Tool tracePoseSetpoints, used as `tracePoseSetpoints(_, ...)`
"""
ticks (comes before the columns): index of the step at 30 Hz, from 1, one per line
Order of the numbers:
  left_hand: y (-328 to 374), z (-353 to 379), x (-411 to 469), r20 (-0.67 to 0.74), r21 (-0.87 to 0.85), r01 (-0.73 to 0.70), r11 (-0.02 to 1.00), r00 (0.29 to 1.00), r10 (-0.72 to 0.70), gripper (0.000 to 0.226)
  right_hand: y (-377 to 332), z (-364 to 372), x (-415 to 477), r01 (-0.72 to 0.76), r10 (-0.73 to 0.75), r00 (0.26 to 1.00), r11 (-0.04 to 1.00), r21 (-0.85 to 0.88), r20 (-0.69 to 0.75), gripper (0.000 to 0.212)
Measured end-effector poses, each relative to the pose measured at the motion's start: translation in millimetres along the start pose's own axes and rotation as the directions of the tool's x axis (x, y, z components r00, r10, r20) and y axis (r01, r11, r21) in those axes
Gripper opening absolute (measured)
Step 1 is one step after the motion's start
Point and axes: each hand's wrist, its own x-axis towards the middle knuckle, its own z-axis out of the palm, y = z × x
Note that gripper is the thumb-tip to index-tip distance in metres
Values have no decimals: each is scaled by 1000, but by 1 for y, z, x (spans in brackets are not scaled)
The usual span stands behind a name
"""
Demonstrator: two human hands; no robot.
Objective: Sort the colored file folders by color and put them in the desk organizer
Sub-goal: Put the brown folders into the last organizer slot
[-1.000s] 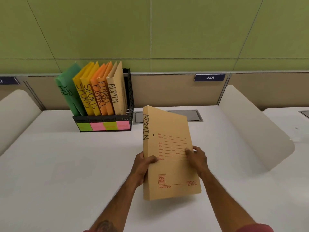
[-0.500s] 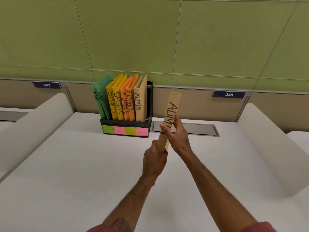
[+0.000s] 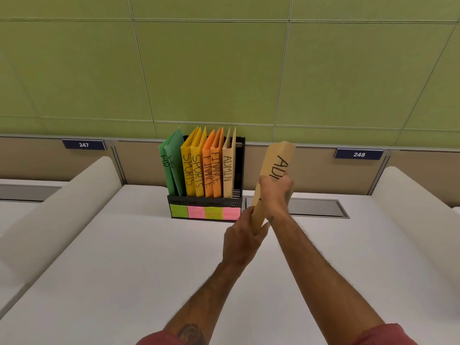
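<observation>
A tan folder marked ADMIN [image 3: 275,160] is held upright, spine toward me, tilted to the right, just right of the black desk organizer [image 3: 206,201]. My left hand [image 3: 242,241] grips its lower end. My right hand [image 3: 275,192] grips it round the middle. In the organizer stand green HR folders [image 3: 171,165], yellow SPORTS folders [image 3: 193,168], orange FINANCE folders [image 3: 211,168] and one tan ADMIN folder [image 3: 227,170]. A narrow gap shows at the organizer's right end.
The white desk [image 3: 124,270] has curved white dividers at left [image 3: 62,207] and right [image 3: 418,207]. A grey cable hatch [image 3: 316,207] lies behind my hands. Coloured sticky notes [image 3: 205,212] line the organizer's front. A green panel wall rises behind.
The tan folder went from face-up over the desk to spine-on and upright. Both hands carried it forward and up, close to the organizer's right side.
</observation>
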Motion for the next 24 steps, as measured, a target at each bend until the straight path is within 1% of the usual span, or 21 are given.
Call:
tracePoseSetpoints(2,-14,-16,15,105,-16,-47,999,993,48,70,-3,13,1,19,-19,1000,1000,-16,-17,45)
tracePoseSetpoints(4,-31,-35,35,188,17,-114,993,976,109,72,-5,26,5,63,-64,997,997,-36,-32,43)
tracePoseSetpoints(8,-55,-71,86,247,98,-192,976,955,163,79,-12,48,11,173,-175,982,984,-36,-65,37)
tracePoseSetpoints(11,-59,-88,127,335,125,-282,951,914,227,84,-18,64,17,267,-270,958,963,-48,-92,35)
tracePoseSetpoints(12,-60,-91,140,349,128,-302,945,905,242,85,-20,69,21,297,-302,948,953,-59,-104,35)
tracePoseSetpoints(14,-62,-92,166,332,168,-345,923,902,277,85,-24,77,31,356,-363,924,931,-75,-121,31)
tracePoseSetpoints(16,-66,-87,194,300,266,-384,884,905,302,84,-30,85,44,399,-406,904,914,-77,-134,29)
tracePoseSetpoints(18,-69,-81,214,305,376,-383,844,911,277,86,-38,90,53,446,-450,882,893,-59,-137,28)
tracePoseSetpoints(19,-71,-78,224,326,418,-365,832,915,237,89,-41,95,59,465,-468,874,884,-53,-134,27)
tracePoseSetpoints(22,-80,-66,249,409,516,-337,788,905,119,96,-45,110,80,503,-503,854,863,-39,-134,23)
tracePoseSetpoints(24,-88,-60,260,442,567,-345,748,894,77,102,-45,121,93,517,-516,849,856,-17,-118,19)
